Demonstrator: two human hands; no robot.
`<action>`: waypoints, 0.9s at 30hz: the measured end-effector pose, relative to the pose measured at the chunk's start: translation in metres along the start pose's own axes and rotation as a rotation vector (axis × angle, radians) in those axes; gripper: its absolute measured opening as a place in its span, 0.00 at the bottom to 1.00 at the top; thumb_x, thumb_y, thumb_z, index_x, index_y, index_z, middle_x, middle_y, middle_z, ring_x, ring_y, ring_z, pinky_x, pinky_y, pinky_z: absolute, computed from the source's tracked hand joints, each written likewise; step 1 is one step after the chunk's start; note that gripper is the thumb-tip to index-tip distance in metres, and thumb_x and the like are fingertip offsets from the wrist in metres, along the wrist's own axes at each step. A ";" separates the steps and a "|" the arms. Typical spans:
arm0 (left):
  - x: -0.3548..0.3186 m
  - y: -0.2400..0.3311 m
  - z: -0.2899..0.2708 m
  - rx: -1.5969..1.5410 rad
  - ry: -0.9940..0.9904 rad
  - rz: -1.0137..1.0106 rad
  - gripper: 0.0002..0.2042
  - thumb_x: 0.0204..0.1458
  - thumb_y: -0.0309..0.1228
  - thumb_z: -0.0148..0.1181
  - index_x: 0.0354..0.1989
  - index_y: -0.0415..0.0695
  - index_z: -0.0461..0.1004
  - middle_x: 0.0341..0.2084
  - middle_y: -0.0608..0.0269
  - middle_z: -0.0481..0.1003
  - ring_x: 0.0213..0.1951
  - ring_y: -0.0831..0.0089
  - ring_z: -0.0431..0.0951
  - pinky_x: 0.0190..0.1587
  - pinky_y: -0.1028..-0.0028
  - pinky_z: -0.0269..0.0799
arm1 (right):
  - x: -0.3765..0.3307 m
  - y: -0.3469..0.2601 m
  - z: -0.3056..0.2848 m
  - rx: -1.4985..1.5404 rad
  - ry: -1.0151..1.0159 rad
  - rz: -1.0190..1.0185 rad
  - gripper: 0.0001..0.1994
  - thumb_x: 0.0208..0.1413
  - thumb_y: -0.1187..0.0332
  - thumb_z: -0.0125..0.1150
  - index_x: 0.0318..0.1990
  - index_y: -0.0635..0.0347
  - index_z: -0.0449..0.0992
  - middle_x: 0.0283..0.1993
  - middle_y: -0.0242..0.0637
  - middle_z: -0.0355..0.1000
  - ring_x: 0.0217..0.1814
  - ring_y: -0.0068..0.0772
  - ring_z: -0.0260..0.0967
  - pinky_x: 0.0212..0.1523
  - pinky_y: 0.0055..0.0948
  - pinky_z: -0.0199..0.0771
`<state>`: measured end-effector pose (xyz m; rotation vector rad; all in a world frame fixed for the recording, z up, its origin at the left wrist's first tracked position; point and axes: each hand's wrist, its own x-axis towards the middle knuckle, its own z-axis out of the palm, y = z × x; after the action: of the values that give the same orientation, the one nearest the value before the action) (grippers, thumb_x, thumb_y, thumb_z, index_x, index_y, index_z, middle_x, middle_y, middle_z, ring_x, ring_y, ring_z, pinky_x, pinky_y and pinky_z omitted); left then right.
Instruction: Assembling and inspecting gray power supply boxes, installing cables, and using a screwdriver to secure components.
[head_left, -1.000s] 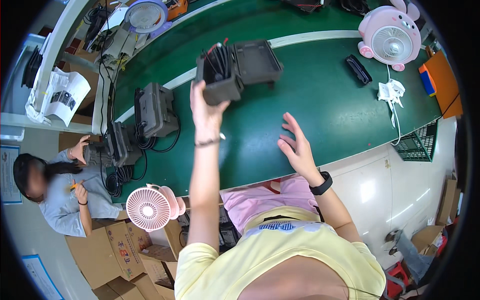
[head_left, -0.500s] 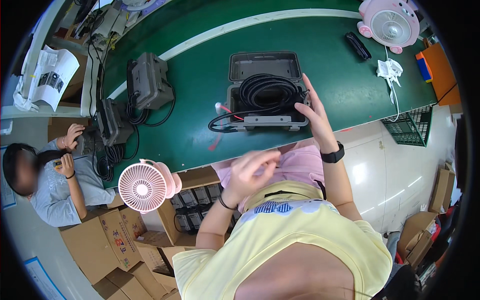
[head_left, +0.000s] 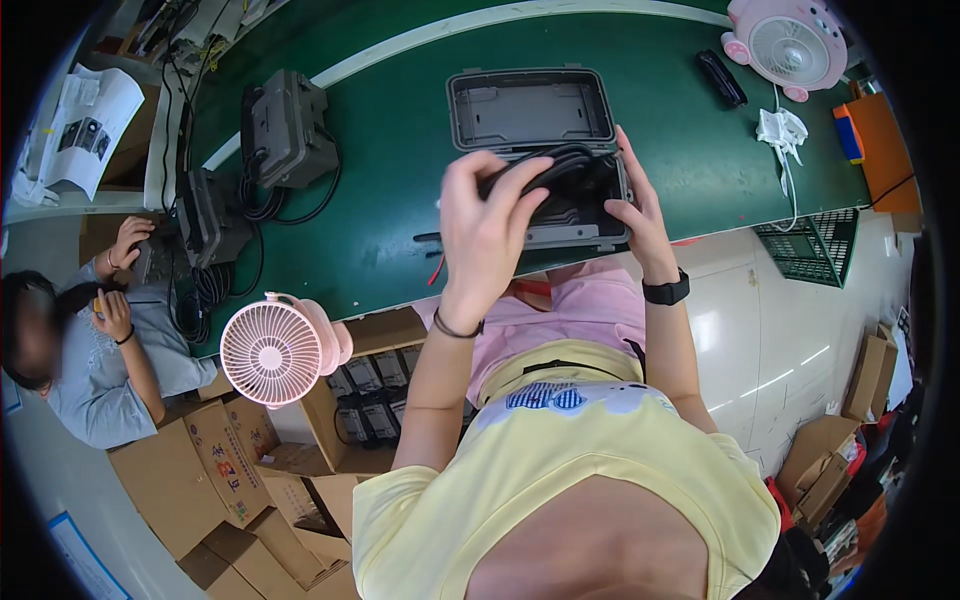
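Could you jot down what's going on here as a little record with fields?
Setting: green workbench
Left hand: grips a bundle of black cables
Right hand: on the right edge of the open grey case
Case lid: open, lying back
Nearby: pink fan, two grey boxes with cables
Other people: a seated co-worker at left
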<state>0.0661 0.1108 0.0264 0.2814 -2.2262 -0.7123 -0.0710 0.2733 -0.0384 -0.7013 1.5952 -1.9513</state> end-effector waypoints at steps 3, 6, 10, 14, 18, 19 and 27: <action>-0.019 0.010 -0.030 -0.026 0.248 -0.096 0.13 0.47 0.24 0.69 0.43 0.45 0.82 0.42 0.58 0.65 0.43 0.64 0.69 0.46 0.68 0.67 | 0.002 0.005 0.000 0.015 -0.004 -0.037 0.46 0.42 0.74 0.54 0.75 0.58 0.49 0.76 0.42 0.51 0.74 0.34 0.52 0.72 0.28 0.47; -0.037 0.008 -0.059 0.153 0.639 0.009 0.10 0.58 0.35 0.64 0.44 0.45 0.79 0.46 0.56 0.63 0.42 0.60 0.71 0.44 0.65 0.72 | 0.002 0.008 -0.001 0.026 -0.019 -0.043 0.46 0.40 0.72 0.54 0.75 0.59 0.49 0.76 0.41 0.52 0.74 0.33 0.53 0.72 0.28 0.46; -0.052 -0.024 -0.066 0.623 0.585 0.100 0.12 0.48 0.22 0.71 0.40 0.49 0.82 0.42 0.59 0.62 0.44 0.60 0.69 0.43 0.66 0.70 | 0.003 0.007 -0.003 0.048 -0.065 -0.024 0.48 0.38 0.69 0.55 0.75 0.60 0.50 0.74 0.41 0.54 0.72 0.33 0.56 0.72 0.27 0.47; -0.075 -0.048 -0.055 0.697 0.091 0.092 0.17 0.43 0.21 0.70 0.44 0.51 0.82 0.43 0.63 0.73 0.47 0.60 0.71 0.51 0.64 0.68 | 0.004 0.007 0.000 0.041 -0.070 -0.039 0.48 0.38 0.68 0.55 0.74 0.61 0.51 0.73 0.41 0.56 0.70 0.32 0.57 0.71 0.27 0.48; -0.105 -0.043 -0.049 0.381 -0.087 0.084 0.26 0.41 0.18 0.68 0.54 0.46 0.77 0.44 0.59 0.73 0.47 0.59 0.72 0.50 0.63 0.69 | 0.005 0.008 0.002 0.065 -0.020 -0.019 0.48 0.37 0.68 0.55 0.74 0.61 0.52 0.73 0.41 0.56 0.70 0.32 0.58 0.71 0.26 0.48; -0.108 -0.043 -0.047 0.315 -0.137 0.019 0.28 0.42 0.16 0.65 0.57 0.44 0.74 0.49 0.55 0.71 0.49 0.58 0.72 0.52 0.62 0.69 | 0.006 0.009 0.002 0.073 0.003 -0.010 0.48 0.37 0.68 0.55 0.74 0.61 0.52 0.73 0.41 0.56 0.70 0.32 0.58 0.71 0.26 0.48; -0.100 -0.039 -0.048 -0.385 -0.235 -0.258 0.39 0.50 0.29 0.64 0.71 0.42 0.53 0.70 0.42 0.51 0.71 0.46 0.52 0.67 0.57 0.57 | 0.004 0.010 -0.001 0.031 -0.032 -0.033 0.49 0.36 0.66 0.56 0.74 0.61 0.52 0.73 0.41 0.56 0.70 0.32 0.57 0.71 0.26 0.49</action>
<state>0.1682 0.0997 -0.0303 0.3059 -2.2310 -1.3526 -0.0738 0.2694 -0.0481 -0.7472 1.5407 -1.9742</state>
